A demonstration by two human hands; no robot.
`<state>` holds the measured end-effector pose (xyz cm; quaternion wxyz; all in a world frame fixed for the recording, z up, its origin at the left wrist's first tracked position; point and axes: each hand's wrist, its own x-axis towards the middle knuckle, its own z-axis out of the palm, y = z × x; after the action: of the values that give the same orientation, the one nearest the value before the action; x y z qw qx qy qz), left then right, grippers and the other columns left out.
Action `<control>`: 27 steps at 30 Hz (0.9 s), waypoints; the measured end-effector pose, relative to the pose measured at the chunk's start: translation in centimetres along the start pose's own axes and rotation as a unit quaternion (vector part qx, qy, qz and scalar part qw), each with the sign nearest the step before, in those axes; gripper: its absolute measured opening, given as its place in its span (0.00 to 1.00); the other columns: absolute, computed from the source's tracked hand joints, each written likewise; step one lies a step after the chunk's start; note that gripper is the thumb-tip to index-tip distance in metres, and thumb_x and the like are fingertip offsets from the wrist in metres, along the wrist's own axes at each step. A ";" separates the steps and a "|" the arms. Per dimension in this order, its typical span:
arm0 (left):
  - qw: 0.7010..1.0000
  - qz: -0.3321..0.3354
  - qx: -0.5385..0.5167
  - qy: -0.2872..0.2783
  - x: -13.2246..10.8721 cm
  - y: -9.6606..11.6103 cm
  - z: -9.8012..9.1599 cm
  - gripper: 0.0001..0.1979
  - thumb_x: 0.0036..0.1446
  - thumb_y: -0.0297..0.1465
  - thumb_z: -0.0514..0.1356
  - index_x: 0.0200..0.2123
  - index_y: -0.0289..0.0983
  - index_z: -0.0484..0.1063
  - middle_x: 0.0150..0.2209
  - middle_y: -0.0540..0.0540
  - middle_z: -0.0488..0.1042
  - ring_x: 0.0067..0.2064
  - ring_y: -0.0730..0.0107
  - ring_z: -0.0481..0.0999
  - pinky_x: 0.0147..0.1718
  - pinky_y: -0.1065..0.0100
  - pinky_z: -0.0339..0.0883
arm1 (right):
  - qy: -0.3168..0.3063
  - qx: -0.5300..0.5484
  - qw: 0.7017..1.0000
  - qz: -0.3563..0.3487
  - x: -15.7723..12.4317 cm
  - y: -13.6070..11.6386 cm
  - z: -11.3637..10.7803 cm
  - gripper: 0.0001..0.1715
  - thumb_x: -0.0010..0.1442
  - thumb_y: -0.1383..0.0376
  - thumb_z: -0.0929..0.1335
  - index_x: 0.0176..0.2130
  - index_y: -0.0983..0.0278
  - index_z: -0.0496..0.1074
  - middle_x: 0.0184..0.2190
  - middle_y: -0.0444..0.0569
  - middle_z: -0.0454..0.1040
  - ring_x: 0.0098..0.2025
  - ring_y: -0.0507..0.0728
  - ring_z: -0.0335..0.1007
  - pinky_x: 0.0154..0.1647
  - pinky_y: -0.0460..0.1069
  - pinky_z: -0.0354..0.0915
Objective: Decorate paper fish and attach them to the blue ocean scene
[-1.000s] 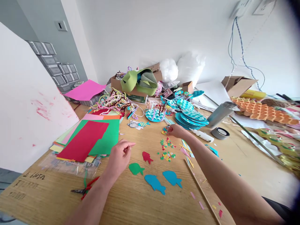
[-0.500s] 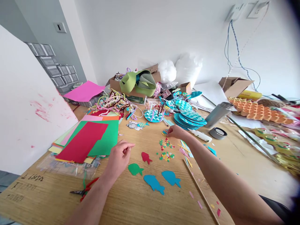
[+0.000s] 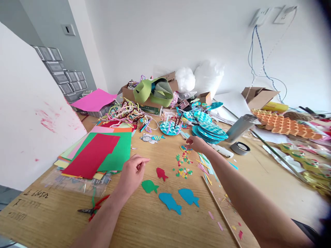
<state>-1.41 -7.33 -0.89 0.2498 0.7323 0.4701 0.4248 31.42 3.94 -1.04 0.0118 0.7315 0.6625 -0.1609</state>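
Observation:
My right hand [image 3: 196, 143] reaches over the wood table, its fingers drawn together and pointing down at a small blue and yellow dotted paper piece [image 3: 184, 148]. Whatever its fingertips pinch, if anything, is hidden. Below lie two small piles of coloured paper bits, a speckled heap [image 3: 184, 158] and a cluster of dots [image 3: 184, 173]. Nearer me are a red paper fish [image 3: 161, 173], a green paper fish [image 3: 149, 186] and two blue paper fish [image 3: 170, 202]. My left hand [image 3: 133, 170] hovers or rests left of these, fingers curled, index stretched forward, nothing visible in it.
Stacked coloured paper [image 3: 90, 156] and red-handled scissors [image 3: 93, 208] lie at left. A wooden stick [image 3: 219, 210] runs beside my right forearm. Blue decorated plates [image 3: 208, 134], a glue bottle [image 3: 221, 150], a steel flask [image 3: 241, 127] and its lid [image 3: 240, 148] stand beyond.
My right hand has shifted slightly to the right and away from me, and more of the dotted paper piece shows under its fingers. My left hand is nearly unmoved.

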 end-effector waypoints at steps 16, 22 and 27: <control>1.000 -0.019 -0.001 -0.014 0.0 -0.1 0.1 0.12 0.57 0.24 0.53 0.36 0.35 0.77 0.35 0.43 0.76 0.36 0.68 0.75 0.30 0.72 0.69 | 0.044 0.029 0.996 -0.074 -1.0 -0.7 -2.6 0.09 0.56 0.62 0.70 0.30 0.67 0.72 0.27 0.48 0.78 0.28 0.52 0.71 0.25 0.43 0.61; 1.000 -0.027 -0.004 -0.015 0.1 0.2 0.0 0.12 0.57 0.23 0.53 0.36 0.34 0.77 0.35 0.42 0.76 0.35 0.69 0.76 0.30 0.73 0.68 | 0.105 -0.008 0.978 -0.182 -4.4 -7.0 -0.3 0.06 0.60 0.64 0.65 0.34 0.65 0.70 0.32 0.50 0.76 0.33 0.54 0.69 0.31 0.45 0.60; 1.000 -0.015 -0.005 -0.007 0.1 0.2 -0.1 0.12 0.57 0.23 0.53 0.36 0.34 0.77 0.35 0.42 0.77 0.37 0.68 0.76 0.32 0.72 0.69 | 0.122 -0.076 0.943 -0.302 -7.2 -11.2 3.2 0.11 0.61 0.74 0.60 0.38 0.67 0.70 0.40 0.58 0.72 0.46 0.61 0.63 0.45 0.52 0.56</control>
<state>-1.37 -7.28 -0.68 0.2630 0.7272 0.4767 0.4182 19.31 -2.40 -0.03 -0.0625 0.5082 0.8588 -0.0159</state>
